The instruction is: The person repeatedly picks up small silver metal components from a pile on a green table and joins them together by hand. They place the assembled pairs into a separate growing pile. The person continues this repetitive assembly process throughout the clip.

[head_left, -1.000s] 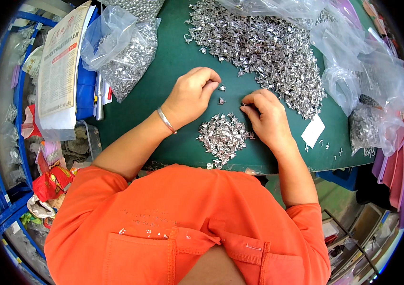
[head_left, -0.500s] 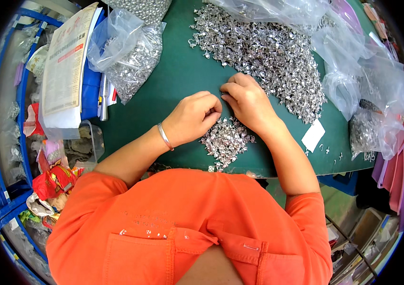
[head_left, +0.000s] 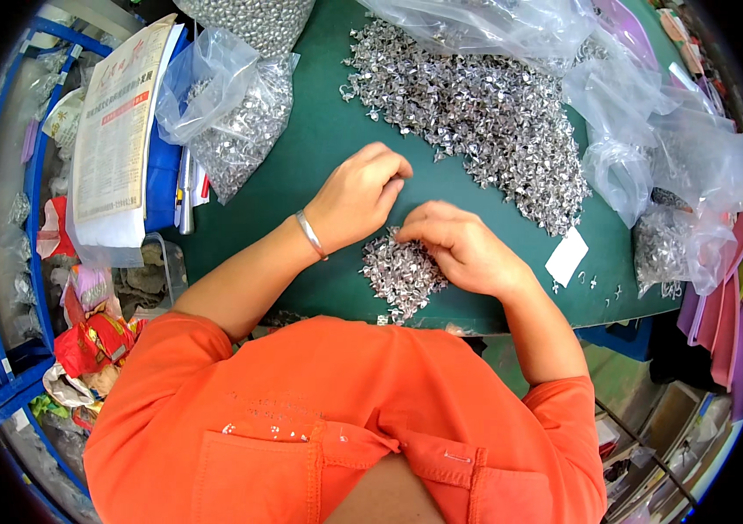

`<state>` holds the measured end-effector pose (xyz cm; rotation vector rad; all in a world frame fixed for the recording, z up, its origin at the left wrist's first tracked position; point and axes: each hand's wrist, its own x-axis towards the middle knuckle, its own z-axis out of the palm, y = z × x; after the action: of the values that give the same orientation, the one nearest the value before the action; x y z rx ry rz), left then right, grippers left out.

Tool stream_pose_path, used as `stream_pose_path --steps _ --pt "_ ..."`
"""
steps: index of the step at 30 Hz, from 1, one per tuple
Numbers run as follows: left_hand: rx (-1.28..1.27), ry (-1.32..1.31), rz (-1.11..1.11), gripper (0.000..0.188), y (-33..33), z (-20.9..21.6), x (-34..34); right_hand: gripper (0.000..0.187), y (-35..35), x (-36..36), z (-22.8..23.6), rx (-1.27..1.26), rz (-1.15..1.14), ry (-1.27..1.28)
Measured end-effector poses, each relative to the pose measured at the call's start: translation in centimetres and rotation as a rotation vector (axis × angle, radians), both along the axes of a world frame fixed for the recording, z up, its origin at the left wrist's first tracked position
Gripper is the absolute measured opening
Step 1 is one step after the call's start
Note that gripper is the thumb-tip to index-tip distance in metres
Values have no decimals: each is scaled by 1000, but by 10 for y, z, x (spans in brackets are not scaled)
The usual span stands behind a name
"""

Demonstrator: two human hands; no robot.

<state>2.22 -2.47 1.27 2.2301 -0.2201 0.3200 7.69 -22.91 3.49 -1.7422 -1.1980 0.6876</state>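
While the left hand (head_left: 354, 196) curls, right hand (head_left: 467, 251) over metal pieces (head_left: 399, 278) (grips unclear from here), blue shelving (head_left: 19, 395) flanks the table (head_left: 315, 109).

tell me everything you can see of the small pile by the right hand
The small pile is a loose heap of tiny, shiny silver pieces, metallic by their look, jumbled at various angles. It lies on the green tabletop, by the edge nearest the person. The right hand is over its upper right part; exact contact is hard to tell.
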Motion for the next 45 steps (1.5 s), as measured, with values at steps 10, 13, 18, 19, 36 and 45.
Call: stream_pose_path --steps 10,13,18,19,36,45 --pt "92 -7 15 52 -9 -13 29 44 18 23 -22 2 -515 -681" --pt "127 -157 16 53 -13 -14 30 45 17 19 -24 -39 -477 -681" --pt "117 -88 -37 50 -12 -10 25 46 13 19 -24 -46 -513 -683" --pt "111 -108 -44 49 -11 -11 24 45 12 14 -24 -49 -478 -666" --pt "99 21 -67 25 -9 -2 -6 14 -7 5 -14 -33 -408 -434" --pt "169 -76 -92 21 -12 -4 -5 15 -6 0 -16 -1 -450 -419"
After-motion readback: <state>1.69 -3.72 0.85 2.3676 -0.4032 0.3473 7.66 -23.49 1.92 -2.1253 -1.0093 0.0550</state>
